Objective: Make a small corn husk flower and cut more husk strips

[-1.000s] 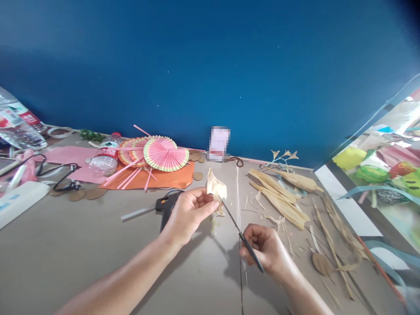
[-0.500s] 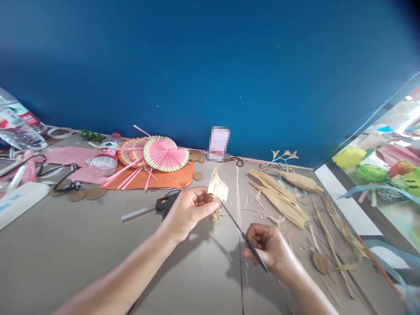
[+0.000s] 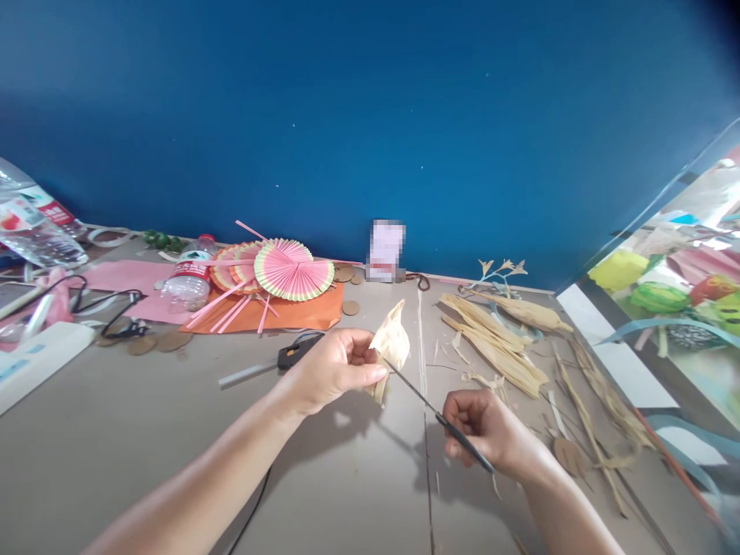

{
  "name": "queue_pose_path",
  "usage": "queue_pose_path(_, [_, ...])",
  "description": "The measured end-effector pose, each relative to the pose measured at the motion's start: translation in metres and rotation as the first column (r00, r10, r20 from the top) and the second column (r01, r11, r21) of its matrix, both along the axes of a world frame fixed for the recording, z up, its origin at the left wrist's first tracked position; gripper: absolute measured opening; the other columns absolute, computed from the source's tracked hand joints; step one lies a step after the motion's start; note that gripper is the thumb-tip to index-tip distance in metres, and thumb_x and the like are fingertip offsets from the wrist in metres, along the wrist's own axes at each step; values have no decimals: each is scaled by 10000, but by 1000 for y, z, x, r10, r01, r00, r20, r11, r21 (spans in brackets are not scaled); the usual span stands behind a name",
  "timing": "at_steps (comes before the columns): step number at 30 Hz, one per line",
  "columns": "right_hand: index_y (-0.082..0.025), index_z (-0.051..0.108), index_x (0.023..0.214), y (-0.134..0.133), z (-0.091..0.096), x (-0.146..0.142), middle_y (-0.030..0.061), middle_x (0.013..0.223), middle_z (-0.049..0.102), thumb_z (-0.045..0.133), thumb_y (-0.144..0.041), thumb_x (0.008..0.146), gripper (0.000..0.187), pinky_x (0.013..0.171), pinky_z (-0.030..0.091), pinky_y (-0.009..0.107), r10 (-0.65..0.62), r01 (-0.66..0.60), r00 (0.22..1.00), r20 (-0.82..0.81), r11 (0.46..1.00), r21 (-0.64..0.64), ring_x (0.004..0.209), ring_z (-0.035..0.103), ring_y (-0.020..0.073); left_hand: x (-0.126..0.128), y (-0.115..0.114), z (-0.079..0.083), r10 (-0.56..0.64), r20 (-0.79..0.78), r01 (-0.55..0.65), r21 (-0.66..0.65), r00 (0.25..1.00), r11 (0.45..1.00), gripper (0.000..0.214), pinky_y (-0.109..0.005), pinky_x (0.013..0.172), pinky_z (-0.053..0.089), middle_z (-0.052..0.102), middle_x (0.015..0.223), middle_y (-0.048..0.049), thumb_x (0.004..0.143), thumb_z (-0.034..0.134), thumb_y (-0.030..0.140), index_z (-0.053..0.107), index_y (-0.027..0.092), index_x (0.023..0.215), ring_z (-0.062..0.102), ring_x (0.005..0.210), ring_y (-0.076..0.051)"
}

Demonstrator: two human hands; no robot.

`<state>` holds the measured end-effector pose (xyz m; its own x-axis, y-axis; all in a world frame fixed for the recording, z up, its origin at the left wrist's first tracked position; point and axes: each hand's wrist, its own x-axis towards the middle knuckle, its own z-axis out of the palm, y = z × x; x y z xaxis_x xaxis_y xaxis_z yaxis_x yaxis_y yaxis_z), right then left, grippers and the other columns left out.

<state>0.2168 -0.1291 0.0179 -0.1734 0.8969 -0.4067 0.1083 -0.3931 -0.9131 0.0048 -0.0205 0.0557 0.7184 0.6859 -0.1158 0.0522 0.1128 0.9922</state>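
A pale dried corn husk piece (image 3: 391, 339), gathered like a pointed petal, stands upright in the pinch of my left hand (image 3: 341, 370). The husk's lower strips hang beneath my fingers. In my right hand (image 3: 477, 428) is a slim pair of scissors (image 3: 462, 441) with a black handle, seen edge-on. Its thin metal tip reaches the base of the husk beside my left thumb; whether the blades are parted cannot be made out. Behind my left wrist lies a black glue gun (image 3: 297, 351) with a glue stick (image 3: 248, 375) in it, partly hidden.
Loose corn husks (image 3: 497, 343) and scraps lie to the right, near a husk flower sprig (image 3: 502, 270). Pink folded paper fans (image 3: 294, 270) rest on orange paper (image 3: 324, 312) at back left. A plastic bottle (image 3: 188, 281), power strip (image 3: 43, 354) and wooden discs (image 3: 350, 307) are around.
The husk has shifted slightly right and its tip now leans right. My right hand has moved a little right with the scissors, whose tip stays at the husk's base.
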Motion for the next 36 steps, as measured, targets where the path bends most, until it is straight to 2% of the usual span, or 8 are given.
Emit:
queue_pose_path(8, [-159,451,552,0,0,2,-73,385,429,751,-405,501,392,356,213,163,49,-49,999,7,999,-1,363,346,37,1,1,0,-96,-44,95,-24,994,995,87,-232,546,403,506,565,18,632,603,198,583,136,689,487,537,-105])
queue_pose_path(13, [-159,445,544,0,-1,5,-72,387,424,742,-419,510,396,362,202,171,22,-25,998,55,998,58,363,332,37,4,4,4,-111,-45,110,-37,993,993,88,-220,549,406,501,581,21,626,611,203,558,145,666,499,552,-104])
queue_pose_path(18, [-167,442,543,2,1,-1,-80,371,402,748,-402,502,389,364,214,177,-89,84,993,73,994,76,352,326,43,11,6,9,-42,-33,41,-33,999,999,65,-220,560,387,512,573,17,642,584,194,557,146,677,495,550,-101])
queue_pose_path(21, [-167,451,536,3,1,-5,-85,363,391,773,-367,464,385,366,222,183,-151,142,984,92,985,94,348,331,48,15,7,10,-37,-57,37,-16,998,999,100,-216,533,358,488,516,23,647,568,206,526,151,574,458,507,-92])
queue_pose_path(24, [-165,456,532,4,1,-5,-85,364,395,774,-347,466,372,368,228,185,-171,162,982,86,981,106,349,331,47,18,8,12,-64,-69,65,23,996,998,177,-218,534,349,483,496,19,673,549,230,512,153,517,436,499,-90])
queue_pose_path(31, [-164,450,527,6,-2,-3,-85,358,409,760,-300,496,341,352,211,171,-187,171,974,125,976,132,339,342,43,20,13,7,46,-160,-22,151,986,988,205,-235,548,378,504,488,16,674,588,287,548,143,534,455,489,-94])
queue_pose_path(36, [-160,453,544,8,-5,-2,-76,356,444,739,-307,537,321,347,242,163,-193,180,977,91,975,133,329,370,46,21,16,2,10,-104,-5,53,995,999,190,-241,567,426,585,595,-19,716,565,303,563,132,635,533,531,-104])
